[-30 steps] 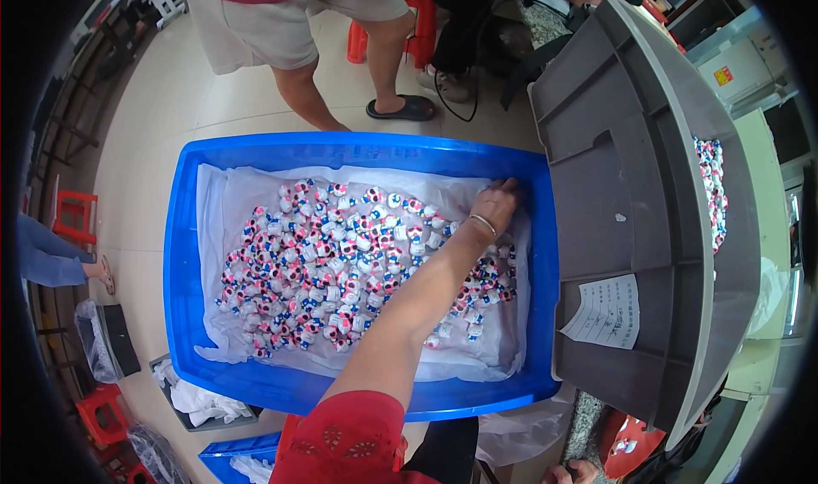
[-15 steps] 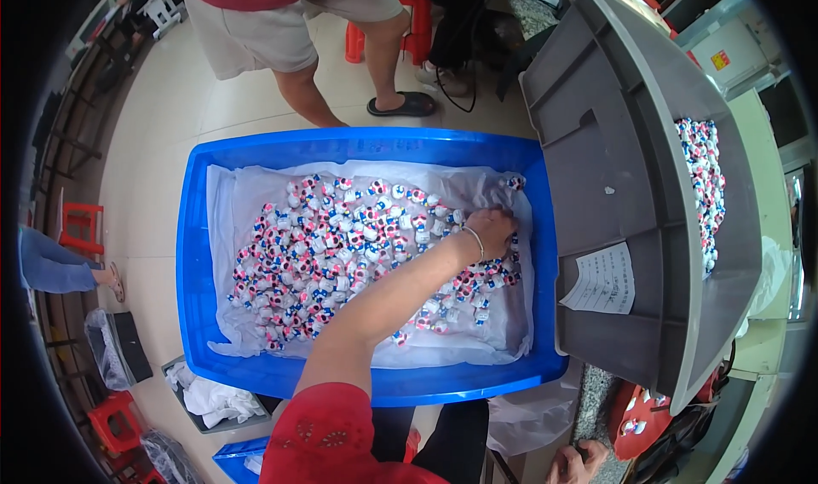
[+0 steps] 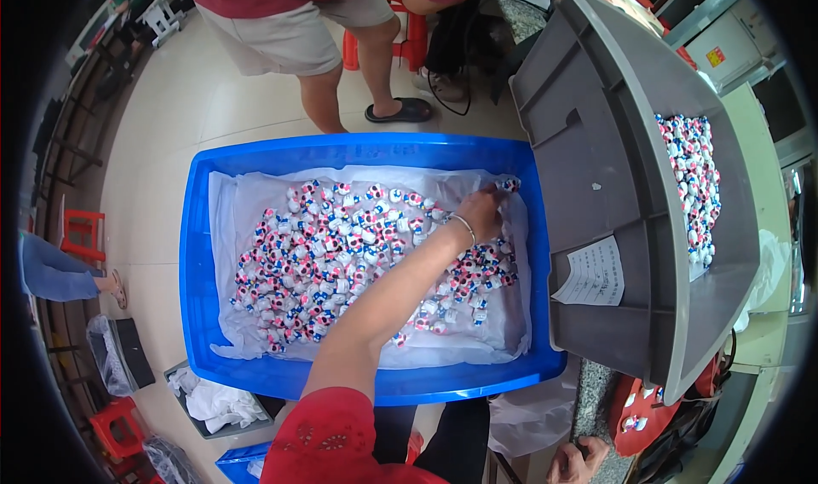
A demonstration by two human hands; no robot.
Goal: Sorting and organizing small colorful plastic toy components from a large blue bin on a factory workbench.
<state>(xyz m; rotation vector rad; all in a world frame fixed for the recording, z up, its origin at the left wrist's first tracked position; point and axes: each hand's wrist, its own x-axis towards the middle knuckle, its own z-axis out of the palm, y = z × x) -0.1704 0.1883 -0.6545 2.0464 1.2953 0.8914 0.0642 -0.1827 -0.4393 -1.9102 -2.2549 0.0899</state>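
Note:
Inside the blue bin [image 3: 371, 388], white lining paper [image 3: 494, 348] carries a heap of small painted figurines [image 3: 319, 254] in white, pink and blue. My left hand [image 3: 483, 214], with a bracelet at the wrist, reaches over the heap's right side. Its fingertips close on one figurine [image 3: 509, 184] near the bin's far right corner; the palm side is hidden. Down at the lower right edge, outside the bin, my right hand [image 3: 578, 462] stays with loosely curled fingers set apart, and nothing shows in it.
A large grey crate [image 3: 596, 186] stands tilted against the bin's right side, with more figurines [image 3: 692, 186] in it. A red tray [image 3: 635, 420] lies at the lower right. Beyond the bin stands a person in shorts [image 3: 281, 45]. A grey tub with white cloth [image 3: 217, 403] is at left.
My left hand has moved away from me, from the heap's right side to the lone figurine by the far right corner. My right hand stays where it was.

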